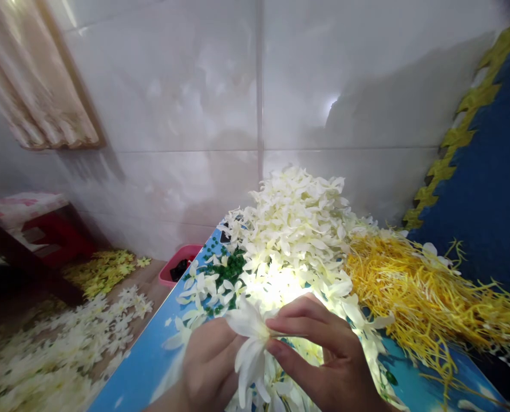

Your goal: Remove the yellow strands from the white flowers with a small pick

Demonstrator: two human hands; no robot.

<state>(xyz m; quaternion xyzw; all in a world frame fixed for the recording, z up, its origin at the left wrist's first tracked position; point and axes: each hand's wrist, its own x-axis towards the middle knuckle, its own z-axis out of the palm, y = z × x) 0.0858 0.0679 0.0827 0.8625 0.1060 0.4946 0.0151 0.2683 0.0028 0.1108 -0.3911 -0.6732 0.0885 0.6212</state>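
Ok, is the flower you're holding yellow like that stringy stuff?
No, the held flower has white petals, while the stringy stuff is yellow.

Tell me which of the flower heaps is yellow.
The floor heap on the left, beside the red stool. Its flowers are yellow, while the nearer floor heap and the table heap look white or cream.

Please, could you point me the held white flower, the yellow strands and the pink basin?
Held white flower [255, 330], head view: on its petals, near the centre.
Yellow strands [413, 292], head view: middle of the pile.
Pink basin [183, 254], head view: inside of its far wall.
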